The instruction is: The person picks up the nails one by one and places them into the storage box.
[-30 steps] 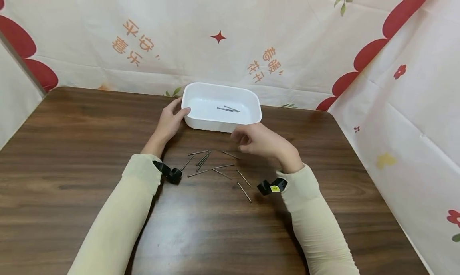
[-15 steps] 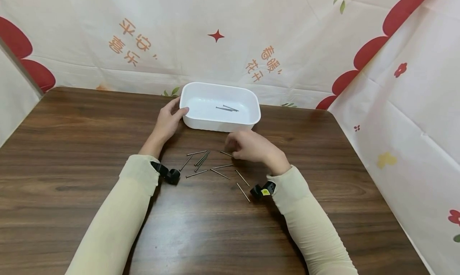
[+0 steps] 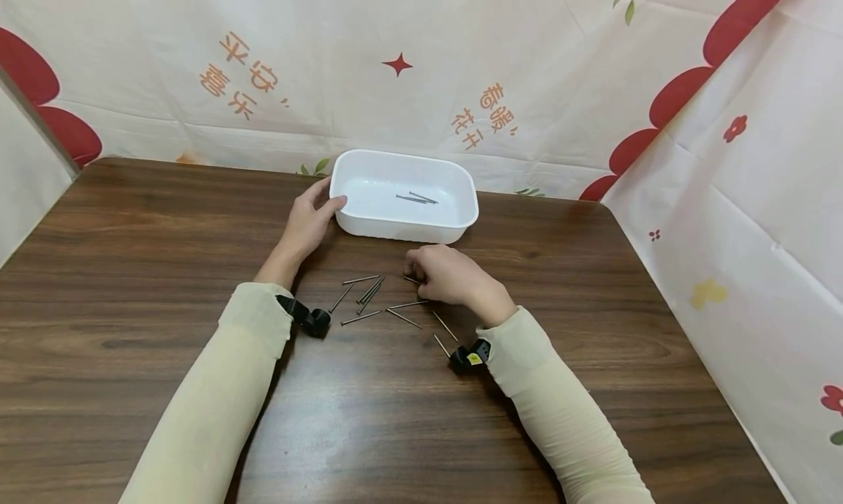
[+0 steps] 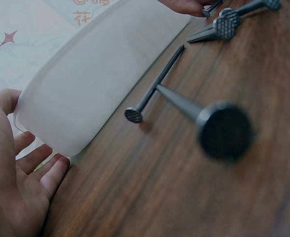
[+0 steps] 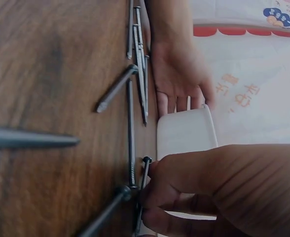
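My left hand [image 3: 308,219] holds the white plastic box [image 3: 402,230] at its left end, thumb over the rim and fingers along the outer wall. Several nails [image 3: 421,198] lie on the box floor. In front of the box my right hand [image 3: 454,273] is low over the table, its fingers curled around a nail [image 5: 144,182]. The right wrist view shows the thumb and fingertips against that nail, which is partly hidden by them. Loose nails [image 3: 372,292] lie scattered between the two arms, several of them close together.
The brown wooden table [image 3: 197,343] extends around the box and nails. A patterned white cloth [image 3: 316,65] hangs behind the table, close to the box's back, and another runs along the right side. Each wrist carries a small black camera [image 3: 317,322].
My right hand has come down from the box's front wall, toward me and slightly left, and now reaches a nail on the table. The left hand stays on the box.
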Action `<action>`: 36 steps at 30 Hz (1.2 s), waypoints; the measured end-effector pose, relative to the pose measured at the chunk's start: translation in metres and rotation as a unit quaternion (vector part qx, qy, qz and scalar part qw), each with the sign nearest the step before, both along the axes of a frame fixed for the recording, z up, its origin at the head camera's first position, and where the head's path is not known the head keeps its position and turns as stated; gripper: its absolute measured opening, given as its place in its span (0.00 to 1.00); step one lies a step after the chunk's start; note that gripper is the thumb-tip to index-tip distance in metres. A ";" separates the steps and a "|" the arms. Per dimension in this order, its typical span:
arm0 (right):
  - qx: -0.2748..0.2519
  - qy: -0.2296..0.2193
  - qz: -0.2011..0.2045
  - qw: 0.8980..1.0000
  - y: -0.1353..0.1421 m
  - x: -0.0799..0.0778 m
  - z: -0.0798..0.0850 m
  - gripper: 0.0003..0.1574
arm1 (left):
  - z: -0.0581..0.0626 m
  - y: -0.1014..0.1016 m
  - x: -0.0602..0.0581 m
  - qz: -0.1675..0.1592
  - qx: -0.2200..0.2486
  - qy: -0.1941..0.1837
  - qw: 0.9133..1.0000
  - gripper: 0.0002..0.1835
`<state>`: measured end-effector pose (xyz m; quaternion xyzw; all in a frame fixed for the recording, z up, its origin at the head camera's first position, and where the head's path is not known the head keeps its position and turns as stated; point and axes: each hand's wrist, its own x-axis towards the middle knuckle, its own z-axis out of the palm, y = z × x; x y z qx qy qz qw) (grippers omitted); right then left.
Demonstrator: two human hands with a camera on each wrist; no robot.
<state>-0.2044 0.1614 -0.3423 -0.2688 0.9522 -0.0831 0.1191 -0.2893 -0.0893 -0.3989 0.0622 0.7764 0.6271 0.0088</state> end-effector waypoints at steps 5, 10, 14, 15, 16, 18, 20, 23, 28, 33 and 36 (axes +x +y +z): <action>0.013 0.006 -0.019 1.000 -0.004 0.000 -0.002 0.16 | 0.001 -0.001 0.001 -0.001 0.005 0.005 1.000 0.36; 0.019 0.001 -0.030 0.999 -0.006 0.000 -0.002 0.16 | 0.001 -0.001 0.000 -0.003 0.019 0.019 1.000 0.36; 0.018 -0.007 -0.039 0.999 -0.005 0.000 0.000 0.15 | 0.001 0.000 -0.001 -0.002 0.021 0.020 1.000 0.36; 0.018 -0.008 -0.041 0.999 -0.005 0.000 0.000 0.15 | 0.001 0.000 -0.001 -0.002 0.022 0.020 1.000 0.36; 0.017 -0.010 -0.041 0.999 -0.004 0.000 0.001 0.15 | 0.002 -0.001 -0.001 -0.002 0.023 0.019 1.000 0.36; 0.013 -0.012 -0.035 0.999 -0.002 0.000 0.002 0.15 | 0.002 -0.001 -0.001 -0.006 0.024 0.020 0.999 0.36; 0.008 -0.012 -0.020 1.000 -0.001 -0.002 0.002 0.15 | 0.002 -0.002 -0.001 -0.006 0.026 0.018 0.999 0.35; -0.003 -0.010 0.008 1.000 0.001 -0.003 0.004 0.17 | 0.002 -0.002 -0.001 -0.007 0.026 0.015 1.000 0.35; -0.029 -0.012 0.018 0.999 0.005 -0.005 0.009 0.22 | 0.002 -0.002 -0.001 -0.007 0.026 0.015 1.000 0.35; -0.061 -0.006 0.018 0.998 0.011 -0.007 0.011 0.21 | 0.001 -0.001 0.000 -0.013 0.036 0.012 0.999 0.35; -0.077 0.001 0.024 0.997 0.015 -0.009 0.014 0.21 | 0.002 0.001 0.000 -0.016 0.044 0.012 0.999 0.35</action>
